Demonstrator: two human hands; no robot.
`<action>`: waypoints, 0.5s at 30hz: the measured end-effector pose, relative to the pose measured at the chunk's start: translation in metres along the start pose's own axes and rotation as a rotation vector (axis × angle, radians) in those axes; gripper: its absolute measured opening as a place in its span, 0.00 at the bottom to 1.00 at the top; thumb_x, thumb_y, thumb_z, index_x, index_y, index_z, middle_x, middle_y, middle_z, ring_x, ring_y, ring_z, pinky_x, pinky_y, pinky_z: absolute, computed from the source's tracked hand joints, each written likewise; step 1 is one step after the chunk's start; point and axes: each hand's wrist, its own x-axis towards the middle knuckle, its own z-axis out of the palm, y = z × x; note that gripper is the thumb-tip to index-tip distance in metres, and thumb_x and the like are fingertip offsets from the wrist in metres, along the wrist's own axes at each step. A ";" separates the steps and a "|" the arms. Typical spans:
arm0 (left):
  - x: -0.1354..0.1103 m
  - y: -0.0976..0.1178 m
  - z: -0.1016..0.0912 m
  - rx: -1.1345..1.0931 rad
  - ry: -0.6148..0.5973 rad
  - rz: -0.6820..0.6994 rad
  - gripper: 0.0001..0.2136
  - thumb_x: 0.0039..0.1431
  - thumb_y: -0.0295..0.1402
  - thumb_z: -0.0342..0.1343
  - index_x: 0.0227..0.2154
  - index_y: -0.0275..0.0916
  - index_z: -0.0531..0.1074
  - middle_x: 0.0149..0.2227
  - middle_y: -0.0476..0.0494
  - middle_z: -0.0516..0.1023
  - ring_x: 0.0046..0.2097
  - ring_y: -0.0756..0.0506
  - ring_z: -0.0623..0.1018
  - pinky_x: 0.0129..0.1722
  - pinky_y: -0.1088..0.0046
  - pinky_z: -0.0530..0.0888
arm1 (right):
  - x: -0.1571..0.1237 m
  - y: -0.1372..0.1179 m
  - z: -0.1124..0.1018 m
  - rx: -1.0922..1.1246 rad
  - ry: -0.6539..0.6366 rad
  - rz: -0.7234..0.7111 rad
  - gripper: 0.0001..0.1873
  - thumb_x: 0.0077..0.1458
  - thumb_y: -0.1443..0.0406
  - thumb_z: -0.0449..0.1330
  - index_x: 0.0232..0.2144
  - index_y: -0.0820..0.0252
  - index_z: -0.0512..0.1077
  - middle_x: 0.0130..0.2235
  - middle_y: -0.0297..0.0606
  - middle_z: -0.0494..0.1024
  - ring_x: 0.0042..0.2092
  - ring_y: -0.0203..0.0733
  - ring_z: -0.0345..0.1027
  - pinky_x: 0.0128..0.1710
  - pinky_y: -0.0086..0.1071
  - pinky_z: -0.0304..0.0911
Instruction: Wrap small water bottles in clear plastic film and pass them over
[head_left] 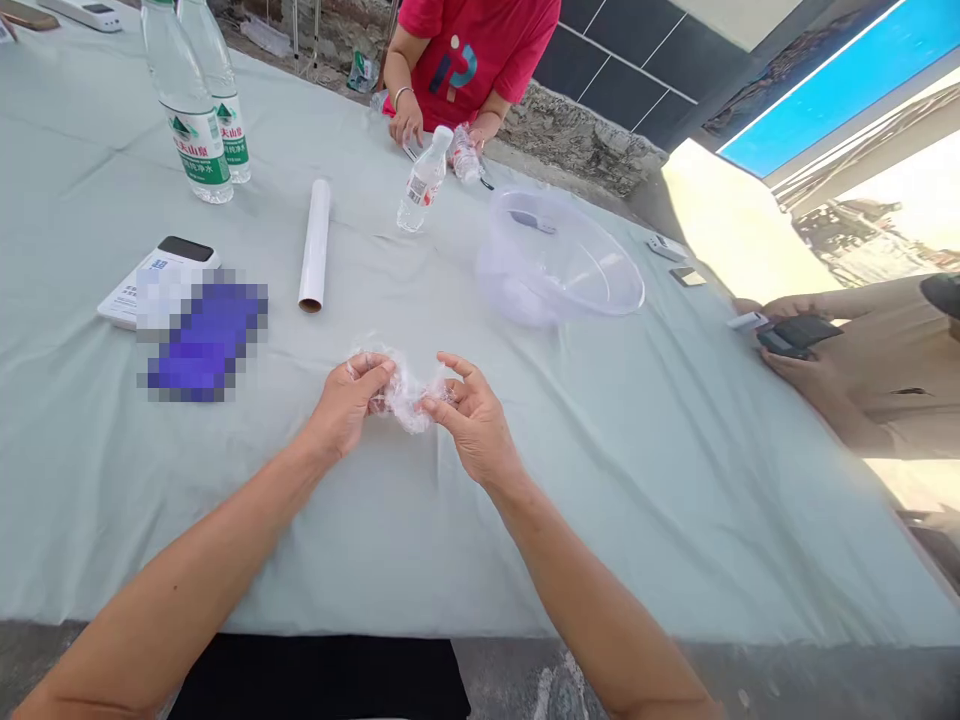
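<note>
Both my hands meet over the pale green tablecloth [615, 480] near the middle of the table. Between them is a crumpled wad of clear plastic wrap [405, 392]. My left hand [346, 402] pinches its left side with curled fingers. My right hand [471, 418] grips its right side between thumb and fingertips. A roll of wrap on a white tube [315, 245] lies just beyond my hands. A clear plastic bowl [559, 258] rests tilted to the right of the roll.
Two large water bottles [196, 100] stand at the far left, a small bottle [423, 180] farther back. A white device [154, 280] and a blurred purple patch lie left. A person in red works across the table; another person's hand holds a phone [795, 335] at right.
</note>
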 end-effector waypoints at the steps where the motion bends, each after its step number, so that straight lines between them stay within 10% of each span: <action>1: 0.000 0.002 0.000 0.004 0.044 0.007 0.15 0.48 0.42 0.68 0.29 0.38 0.72 0.29 0.50 0.73 0.32 0.51 0.74 0.30 0.75 0.74 | -0.003 0.002 -0.004 -0.004 0.051 0.009 0.22 0.47 0.57 0.69 0.46 0.49 0.73 0.36 0.31 0.75 0.36 0.37 0.71 0.39 0.35 0.71; 15: -0.045 0.032 -0.055 0.102 0.457 0.079 0.03 0.56 0.29 0.58 0.30 0.36 0.71 0.19 0.54 0.70 0.18 0.55 0.68 0.15 0.82 0.61 | -0.051 0.019 -0.080 0.276 0.527 0.098 0.20 0.37 0.58 0.75 0.30 0.54 0.71 0.35 0.31 0.78 0.32 0.34 0.74 0.34 0.29 0.72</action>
